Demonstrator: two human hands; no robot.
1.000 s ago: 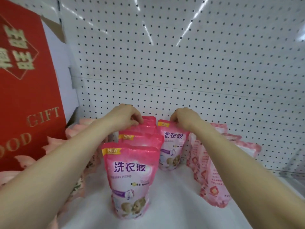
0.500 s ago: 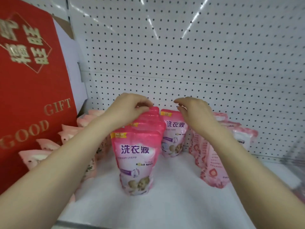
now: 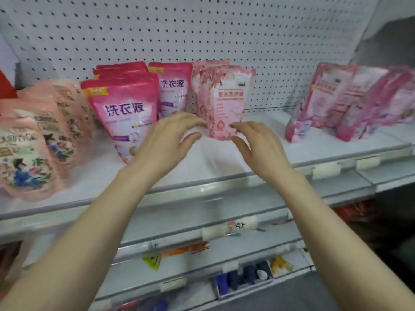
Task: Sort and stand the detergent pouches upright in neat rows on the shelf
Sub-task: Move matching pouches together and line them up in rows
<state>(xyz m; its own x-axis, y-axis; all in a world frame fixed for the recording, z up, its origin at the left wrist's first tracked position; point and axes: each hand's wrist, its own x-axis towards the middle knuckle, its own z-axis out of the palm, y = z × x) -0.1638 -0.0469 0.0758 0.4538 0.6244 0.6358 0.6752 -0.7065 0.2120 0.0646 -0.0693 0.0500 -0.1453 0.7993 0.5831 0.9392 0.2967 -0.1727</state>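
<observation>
Two hands are released, fingers spread, grasping nothing. Your left hand (image 3: 166, 140) and right hand (image 3: 258, 144) flank the lower part of the floral pouch (image 3: 226, 102) at frame centre. Blur hides whether any fingertip touches it.

Location of work items: the floral pouch stands on the shelf (image 3: 202, 187) at the head of a short row, just right of the magenta pouches (image 3: 123, 113). Peach pouches (image 3: 29, 153) fill the left of the frame. The right pouches (image 3: 336, 97) lean at the right of the frame, well apart from the rest.

Hazards, judged from this position:

1. Toppling. The floral pouch looks soft and narrow-based. If you squeeze it low and unevenly, expect it to fold or tip back onto its row.
2. Knock-on. Your left hand sits just in front of the front magenta pouch. A sideways sweep is likely to push that pouch out of line.
3. Fall. Bare shelf ahead of the pouches ends at the lip. Pulling a pouch too far forward could drop it onto the lower shelves (image 3: 224, 254).
4. Mixed rows. All pouches are pink-toned, so check the print before placing.
5. Slide. Left unsupported, the right pouches may slump flat.
</observation>
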